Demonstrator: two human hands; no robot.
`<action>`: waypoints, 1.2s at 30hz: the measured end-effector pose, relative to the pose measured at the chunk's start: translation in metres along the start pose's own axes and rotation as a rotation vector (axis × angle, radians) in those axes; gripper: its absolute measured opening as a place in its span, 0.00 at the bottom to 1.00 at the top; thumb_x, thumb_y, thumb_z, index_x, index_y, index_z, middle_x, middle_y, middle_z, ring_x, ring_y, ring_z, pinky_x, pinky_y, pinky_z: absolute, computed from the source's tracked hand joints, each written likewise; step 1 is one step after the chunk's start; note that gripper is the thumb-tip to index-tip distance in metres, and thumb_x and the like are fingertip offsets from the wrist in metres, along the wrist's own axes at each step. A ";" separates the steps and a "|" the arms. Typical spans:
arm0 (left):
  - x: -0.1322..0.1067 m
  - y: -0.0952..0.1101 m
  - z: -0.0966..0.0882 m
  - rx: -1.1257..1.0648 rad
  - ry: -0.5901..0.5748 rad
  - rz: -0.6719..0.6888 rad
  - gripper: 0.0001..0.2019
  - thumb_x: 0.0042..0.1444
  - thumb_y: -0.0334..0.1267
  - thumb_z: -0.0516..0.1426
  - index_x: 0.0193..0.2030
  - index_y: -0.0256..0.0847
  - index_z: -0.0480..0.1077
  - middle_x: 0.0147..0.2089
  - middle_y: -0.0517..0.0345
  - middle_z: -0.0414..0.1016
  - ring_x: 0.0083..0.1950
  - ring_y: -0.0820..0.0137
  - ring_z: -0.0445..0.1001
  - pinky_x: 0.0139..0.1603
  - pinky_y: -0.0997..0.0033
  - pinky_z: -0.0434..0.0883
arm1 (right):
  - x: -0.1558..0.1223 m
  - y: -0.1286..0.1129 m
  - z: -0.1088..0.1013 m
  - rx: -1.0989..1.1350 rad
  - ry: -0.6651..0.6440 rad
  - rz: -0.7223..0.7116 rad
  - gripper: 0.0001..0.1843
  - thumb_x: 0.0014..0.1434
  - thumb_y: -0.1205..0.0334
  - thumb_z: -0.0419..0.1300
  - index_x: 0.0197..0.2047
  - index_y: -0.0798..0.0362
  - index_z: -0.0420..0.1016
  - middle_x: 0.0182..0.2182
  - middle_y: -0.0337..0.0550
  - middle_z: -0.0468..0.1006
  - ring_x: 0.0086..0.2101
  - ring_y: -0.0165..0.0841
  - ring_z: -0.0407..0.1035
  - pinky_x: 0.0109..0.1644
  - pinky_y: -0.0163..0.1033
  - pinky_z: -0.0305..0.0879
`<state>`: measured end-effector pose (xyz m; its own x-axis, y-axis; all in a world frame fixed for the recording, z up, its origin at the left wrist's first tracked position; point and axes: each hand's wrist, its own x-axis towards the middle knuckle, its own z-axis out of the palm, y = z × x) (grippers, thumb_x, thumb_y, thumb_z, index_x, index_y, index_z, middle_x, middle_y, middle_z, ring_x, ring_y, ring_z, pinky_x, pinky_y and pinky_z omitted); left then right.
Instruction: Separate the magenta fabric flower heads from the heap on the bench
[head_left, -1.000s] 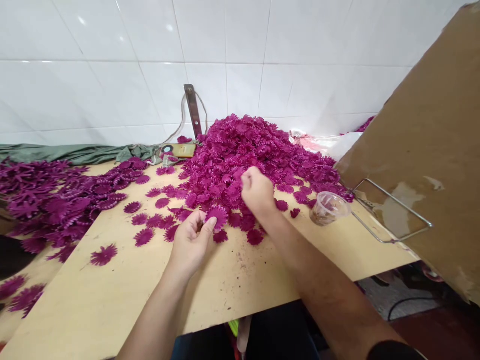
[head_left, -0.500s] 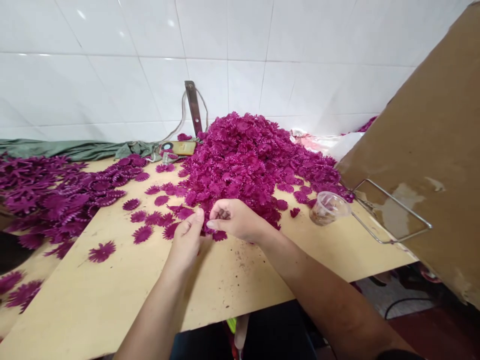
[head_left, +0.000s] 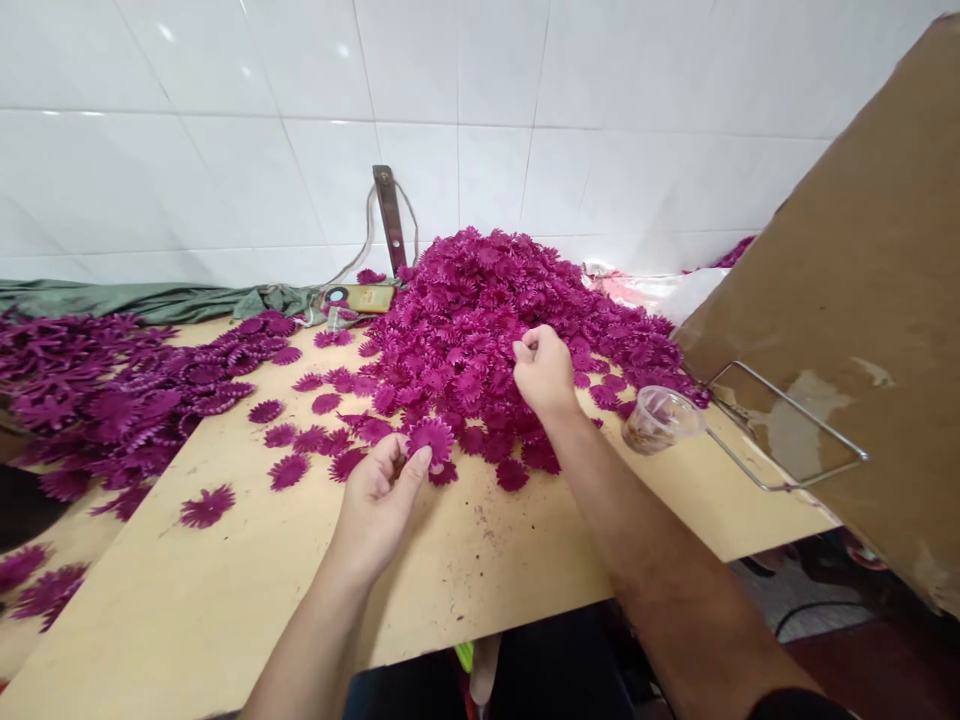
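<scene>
A big heap of magenta fabric flower petals (head_left: pixel 495 310) lies on a pale wooden board (head_left: pixel 225 590) against the tiled wall. My left hand (head_left: pixel 382 495) is closed in a pinch on a small stack of magenta petals (head_left: pixel 431 438) just in front of the heap. My right hand (head_left: pixel 544 370) reaches into the heap's front slope, fingers curled and pinched on a petal there. Loose single petals (head_left: pixel 289 470) lie scattered on the board left of my left hand.
A second spread of darker purple petals (head_left: pixel 97 390) covers the left side. A small clear plastic cup (head_left: pixel 660 418) stands right of my right hand. A tilted cardboard sheet (head_left: pixel 847 300) with a wire frame (head_left: pixel 787 425) fills the right. Green cloth (head_left: pixel 150 300) lies along the wall.
My right hand has gone from meeting the left hand back up into the heap. My left hand stayed low in front, still pinching its petals.
</scene>
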<state>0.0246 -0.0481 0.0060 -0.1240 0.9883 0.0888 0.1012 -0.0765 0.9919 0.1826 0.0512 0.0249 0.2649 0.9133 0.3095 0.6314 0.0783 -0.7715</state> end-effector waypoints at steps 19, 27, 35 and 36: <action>0.005 -0.012 0.005 -0.088 0.037 -0.076 0.21 0.46 0.55 0.56 0.17 0.39 0.61 0.16 0.64 0.59 0.19 0.77 0.56 0.20 0.77 0.58 | -0.066 -0.018 -0.001 0.491 -0.902 -0.091 0.04 0.49 0.69 0.58 0.27 0.54 0.65 0.22 0.34 0.69 0.24 0.25 0.64 0.30 0.33 0.61; -0.003 -0.001 0.006 0.009 0.035 0.018 0.17 0.45 0.47 0.58 0.18 0.41 0.57 0.16 0.69 0.52 0.19 0.78 0.51 0.20 0.77 0.56 | -0.052 -0.024 0.003 0.436 -0.478 -0.069 0.07 0.51 0.69 0.53 0.22 0.53 0.61 0.18 0.32 0.61 0.21 0.24 0.56 0.26 0.32 0.56; -0.007 -0.006 -0.011 -0.064 0.080 -0.055 0.15 0.38 0.49 0.62 0.24 0.40 0.66 0.23 0.61 0.66 0.27 0.72 0.64 0.29 0.73 0.63 | 0.011 0.013 -0.011 0.003 0.045 -0.039 0.07 0.47 0.68 0.56 0.33 0.55 0.65 0.35 0.47 0.66 0.38 0.38 0.65 0.46 0.47 0.61; -0.006 -0.006 -0.011 -0.075 0.074 -0.061 0.15 0.38 0.49 0.62 0.24 0.40 0.66 0.23 0.61 0.67 0.27 0.72 0.64 0.29 0.73 0.63 | 0.008 0.013 -0.013 -0.035 0.051 -0.093 0.10 0.46 0.68 0.58 0.35 0.55 0.66 0.39 0.50 0.65 0.42 0.40 0.64 0.49 0.49 0.60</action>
<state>0.0138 -0.0547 0.0002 -0.2004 0.9792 0.0313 0.0172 -0.0285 0.9994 0.2017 0.0540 0.0246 0.2405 0.8811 0.4071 0.6794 0.1468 -0.7190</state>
